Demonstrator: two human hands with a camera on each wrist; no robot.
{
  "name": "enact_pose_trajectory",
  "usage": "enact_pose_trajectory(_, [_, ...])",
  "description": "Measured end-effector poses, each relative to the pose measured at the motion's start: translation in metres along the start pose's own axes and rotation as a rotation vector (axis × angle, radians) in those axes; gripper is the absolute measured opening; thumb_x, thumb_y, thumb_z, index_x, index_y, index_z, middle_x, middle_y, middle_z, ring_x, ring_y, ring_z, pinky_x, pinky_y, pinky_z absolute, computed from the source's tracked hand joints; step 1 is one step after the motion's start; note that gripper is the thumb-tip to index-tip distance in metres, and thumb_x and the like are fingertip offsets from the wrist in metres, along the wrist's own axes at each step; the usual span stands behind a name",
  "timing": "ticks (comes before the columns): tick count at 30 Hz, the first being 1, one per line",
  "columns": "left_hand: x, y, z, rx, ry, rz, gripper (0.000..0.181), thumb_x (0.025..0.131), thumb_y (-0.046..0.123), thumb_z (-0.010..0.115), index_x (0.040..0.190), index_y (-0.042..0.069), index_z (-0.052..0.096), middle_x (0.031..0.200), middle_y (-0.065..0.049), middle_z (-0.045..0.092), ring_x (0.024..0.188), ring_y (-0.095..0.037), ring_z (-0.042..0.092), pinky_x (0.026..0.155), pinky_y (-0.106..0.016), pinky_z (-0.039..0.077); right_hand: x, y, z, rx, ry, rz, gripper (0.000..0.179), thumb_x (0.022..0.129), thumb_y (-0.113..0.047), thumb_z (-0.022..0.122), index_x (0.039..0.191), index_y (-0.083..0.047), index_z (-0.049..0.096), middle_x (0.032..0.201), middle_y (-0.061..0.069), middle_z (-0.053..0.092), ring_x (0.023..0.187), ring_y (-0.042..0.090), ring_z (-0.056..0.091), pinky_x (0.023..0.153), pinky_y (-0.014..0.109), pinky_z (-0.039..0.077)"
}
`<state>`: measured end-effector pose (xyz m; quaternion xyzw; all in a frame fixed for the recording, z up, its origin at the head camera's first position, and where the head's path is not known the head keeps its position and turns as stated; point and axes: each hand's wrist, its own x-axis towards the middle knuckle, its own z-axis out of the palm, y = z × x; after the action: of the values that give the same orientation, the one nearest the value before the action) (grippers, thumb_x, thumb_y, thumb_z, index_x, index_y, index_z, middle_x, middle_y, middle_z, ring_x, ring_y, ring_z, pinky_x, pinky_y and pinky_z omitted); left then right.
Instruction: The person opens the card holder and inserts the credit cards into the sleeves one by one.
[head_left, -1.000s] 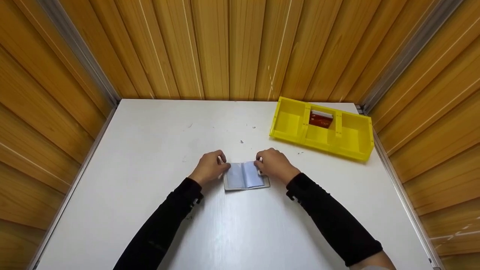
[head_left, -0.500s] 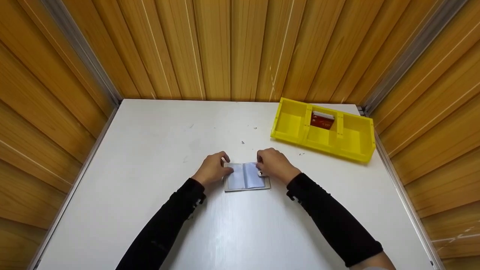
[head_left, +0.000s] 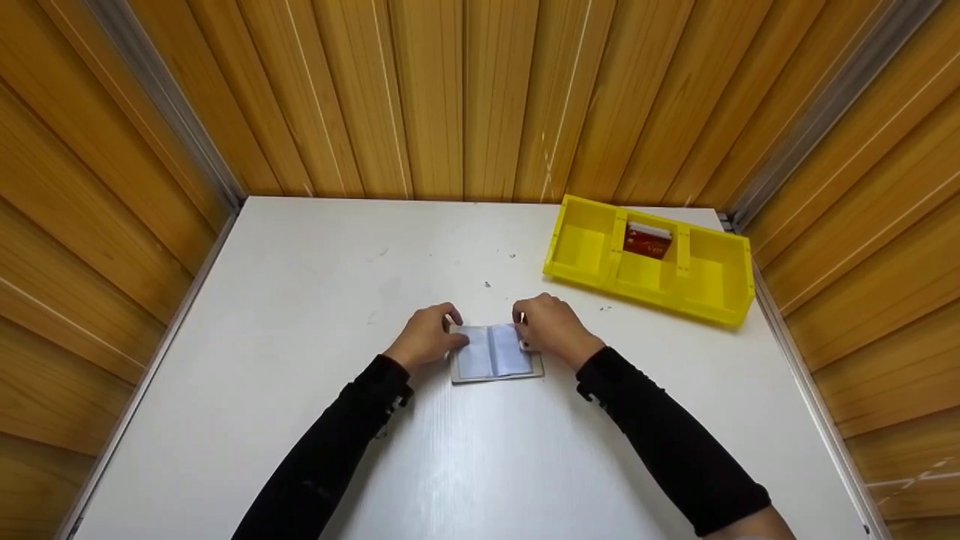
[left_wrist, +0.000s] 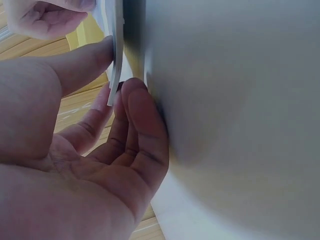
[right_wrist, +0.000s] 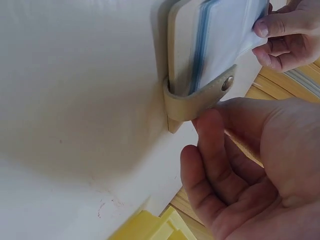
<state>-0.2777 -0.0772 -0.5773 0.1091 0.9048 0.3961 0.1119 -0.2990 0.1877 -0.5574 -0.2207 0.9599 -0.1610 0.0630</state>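
Note:
A small card holder lies spread open at the middle of the white table, its clear bluish sleeves facing up. My left hand pinches its left edge, thumb on top and fingers beneath, as the left wrist view shows at the pale cover. At the upper right corner, my right hand pinches the holder with thumb and index finger, right by the beige strap. This strap curls up over the sleeves and carries a metal snap. The right thumb's tip is hidden behind the strap.
A yellow three-compartment bin stands at the back right of the table. Its middle compartment contains a stack of red cards. Wood-patterned panels close off the back and both sides.
My left thumb has moved inward, further over the left sleeve. The right hand stays at the upper right corner, and the sleeves lie a little flatter.

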Motion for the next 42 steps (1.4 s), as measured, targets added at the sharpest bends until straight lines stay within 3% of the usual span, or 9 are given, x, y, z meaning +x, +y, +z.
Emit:
enact_pose_trajectory(7, [-0.0011, 0.0015, -0.0007, 0.002, -0.001, -0.005, 0.027, 0.097, 0.019, 0.082, 0.119, 0.006, 0.071, 0.080, 0.001, 0.058, 0.070, -0.015, 0.055, 0.067, -0.029, 0.045, -0.0017, -0.0003, -0.0007, 0.003, 0.017, -0.009, 0.012, 0.102, -0.013, 0.075, 0.104, -0.004, 0.083, 0.095, 0.010, 0.081, 0.094, 0.030, 0.074, 0.088, 0.049, 0.061])
enact_pose_trajectory(14, [0.0007, -0.0014, 0.0001, -0.021, -0.023, 0.011, 0.027, 0.099, 0.018, 0.080, 0.122, 0.006, 0.071, 0.083, 0.000, 0.058, 0.074, -0.016, 0.053, 0.072, -0.031, 0.044, -0.0037, 0.0003, -0.0009, -0.039, 0.047, -0.074, 0.008, 0.099, -0.011, 0.075, 0.096, -0.009, 0.082, 0.085, 0.007, 0.078, 0.080, 0.025, 0.071, 0.072, 0.042, 0.057])
enact_pose_trajectory(18, [0.0010, -0.0015, 0.0006, -0.013, -0.024, 0.018, 0.027, 0.099, 0.018, 0.080, 0.122, 0.006, 0.071, 0.084, -0.001, 0.058, 0.075, -0.016, 0.053, 0.073, -0.032, 0.044, -0.0041, -0.0004, -0.0010, -0.044, 0.050, -0.085, 0.008, 0.099, -0.011, 0.074, 0.094, -0.009, 0.081, 0.086, 0.007, 0.076, 0.081, 0.026, 0.070, 0.073, 0.044, 0.057])
enact_pose_trajectory(24, [0.0017, -0.0001, 0.0011, -0.014, -0.015, 0.016, 0.027, 0.097, 0.019, 0.082, 0.119, 0.007, 0.072, 0.082, -0.001, 0.059, 0.074, -0.016, 0.054, 0.072, -0.031, 0.044, -0.0057, -0.0026, -0.0016, -0.058, 0.051, -0.080, 0.009, 0.099, -0.012, 0.075, 0.092, -0.007, 0.080, 0.092, 0.008, 0.066, 0.085, 0.026, 0.065, 0.076, 0.046, 0.056])
enact_pose_trajectory(31, [0.0016, 0.0020, 0.0010, -0.008, -0.016, 0.024, 0.026, 0.097, 0.017, 0.082, 0.119, 0.007, 0.071, 0.083, 0.000, 0.059, 0.075, -0.015, 0.054, 0.072, -0.031, 0.044, -0.0043, -0.0030, -0.0043, -0.016, 0.004, -0.057, 0.014, 0.100, -0.010, 0.071, 0.088, -0.006, 0.078, 0.087, 0.008, 0.071, 0.083, 0.025, 0.065, 0.079, 0.045, 0.057])
enact_pose_trajectory(37, [0.0014, 0.0039, 0.0000, -0.006, -0.019, 0.019, 0.026, 0.097, 0.018, 0.082, 0.118, 0.007, 0.072, 0.082, 0.000, 0.058, 0.074, -0.016, 0.054, 0.070, -0.031, 0.044, -0.0042, -0.0014, -0.0061, -0.025, 0.020, -0.084, 0.014, 0.100, -0.010, 0.069, 0.095, -0.006, 0.082, 0.092, 0.009, 0.079, 0.085, 0.026, 0.071, 0.080, 0.046, 0.060])
enact_pose_trajectory(42, [0.0038, 0.0036, -0.0008, -0.004, -0.027, 0.008, 0.026, 0.096, 0.018, 0.082, 0.118, 0.008, 0.072, 0.083, 0.000, 0.059, 0.076, -0.016, 0.054, 0.071, -0.031, 0.044, -0.0048, -0.0029, -0.0084, -0.064, 0.045, -0.096, 0.012, 0.099, -0.015, 0.071, 0.098, -0.008, 0.082, 0.095, 0.008, 0.073, 0.088, 0.027, 0.069, 0.079, 0.046, 0.059])
